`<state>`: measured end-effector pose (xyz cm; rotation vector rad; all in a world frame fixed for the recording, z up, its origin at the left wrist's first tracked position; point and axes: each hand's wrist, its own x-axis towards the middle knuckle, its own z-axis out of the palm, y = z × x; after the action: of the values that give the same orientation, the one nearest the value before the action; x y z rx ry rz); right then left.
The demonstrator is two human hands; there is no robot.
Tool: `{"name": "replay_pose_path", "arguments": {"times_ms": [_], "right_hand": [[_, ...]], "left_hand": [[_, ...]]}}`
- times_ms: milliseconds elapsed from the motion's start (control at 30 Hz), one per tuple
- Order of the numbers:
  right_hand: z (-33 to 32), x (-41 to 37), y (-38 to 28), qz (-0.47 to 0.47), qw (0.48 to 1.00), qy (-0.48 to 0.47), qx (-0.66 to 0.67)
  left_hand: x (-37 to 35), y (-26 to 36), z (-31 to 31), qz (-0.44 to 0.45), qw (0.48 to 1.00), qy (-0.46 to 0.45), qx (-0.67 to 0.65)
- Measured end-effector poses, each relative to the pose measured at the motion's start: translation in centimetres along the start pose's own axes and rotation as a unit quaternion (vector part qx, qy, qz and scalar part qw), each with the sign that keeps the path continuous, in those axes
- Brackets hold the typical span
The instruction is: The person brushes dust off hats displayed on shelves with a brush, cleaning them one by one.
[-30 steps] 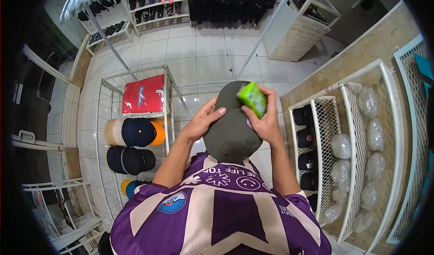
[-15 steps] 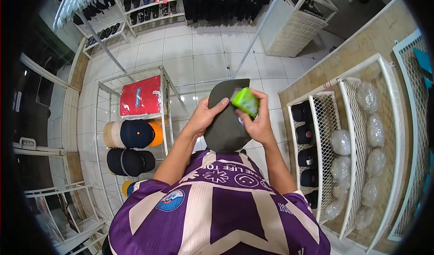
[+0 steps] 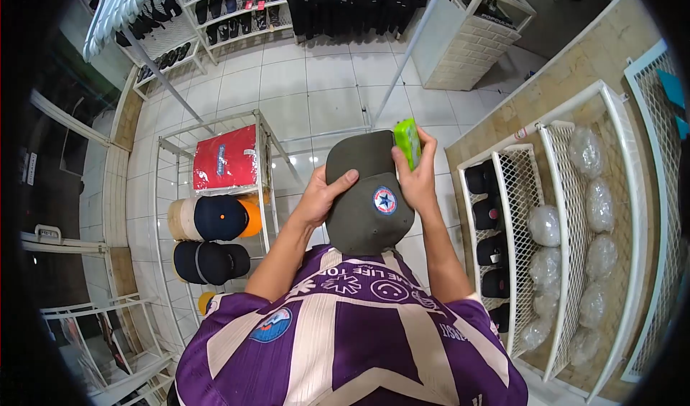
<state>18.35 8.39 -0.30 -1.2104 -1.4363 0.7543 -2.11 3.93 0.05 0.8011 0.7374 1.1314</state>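
A dark olive baseball cap (image 3: pixel 354 222) with a round star patch is held in front of my chest, its brim pointing away from me. My left hand (image 3: pixel 320 199) grips the cap's left side, with the thumb lying on top near where brim and crown meet. In my right hand (image 3: pixel 419 177) is a bright green brush (image 3: pixel 408 144), pinched between thumb and fingers and turned edge-on at the brim's right side. Its bristles cannot be made out clearly now.
On the left, a wire rack (image 3: pixel 262 169) bears a red packaged garment (image 3: pixel 226 163) and several caps (image 3: pixel 219 217). To the right stands a white mesh shelf (image 3: pixel 550 147) with caps and clear plastic-wrapped bundles. A metal pole (image 3: pixel 410 50) rises ahead, near a glass-topped counter (image 3: pixel 471 53).
My right hand has moved the green brush from over the cap to its right edge and turned it edge-on. The cap has tilted, and its star patch now shows fully.
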Motion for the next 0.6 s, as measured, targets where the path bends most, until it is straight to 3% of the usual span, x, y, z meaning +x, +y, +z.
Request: {"name": "replay_pose_path", "arguments": {"times_ms": [67, 133, 200, 333, 400, 433, 467, 533, 600], "right_hand": [[0.0, -1.8, -2.6, -0.046, 0.995, -0.072, 0.044], [-0.4, -2.4, -3.4, -0.156, 0.976, -0.131, -0.074], [-0.6, -1.9, -0.3, -0.036, 0.987, -0.122, 0.094], [-1.3, -1.7, -0.2, -0.020, 0.987, -0.112, 0.112], [-1.2, -2.8, -3.6, -0.062, 0.982, -0.162, 0.070], [-1.3, -2.4, -4.5, -0.168, 0.967, -0.182, -0.050], [-1.3, -2.3, -3.7, -0.168, 0.968, -0.180, -0.050], [-0.7, -2.0, -0.4, -0.071, 0.990, -0.091, 0.087], [-1.0, -2.0, 1.0, -0.033, 0.992, -0.082, 0.089]], "left_hand": [[-0.3, -0.1, 0.2, 0.011, 0.998, 0.056, -0.026], [-0.3, -0.5, -1.0, 0.012, 0.999, 0.045, -0.028], [-0.5, -0.3, -1.8, 0.028, 0.999, 0.014, -0.031], [-1.0, 0.5, -0.7, 0.069, 0.996, 0.058, -0.009], [-0.9, -0.2, -0.9, 0.066, 0.996, 0.064, 0.008], [-0.8, -0.5, -0.9, 0.058, 0.998, 0.033, -0.009], [-0.7, -0.5, -1.0, 0.052, 0.998, 0.000, -0.024], [-1.2, 0.2, -1.4, 0.047, 0.999, -0.013, -0.010], [-1.6, 0.5, -0.8, 0.070, 0.998, 0.010, 0.002]]}}
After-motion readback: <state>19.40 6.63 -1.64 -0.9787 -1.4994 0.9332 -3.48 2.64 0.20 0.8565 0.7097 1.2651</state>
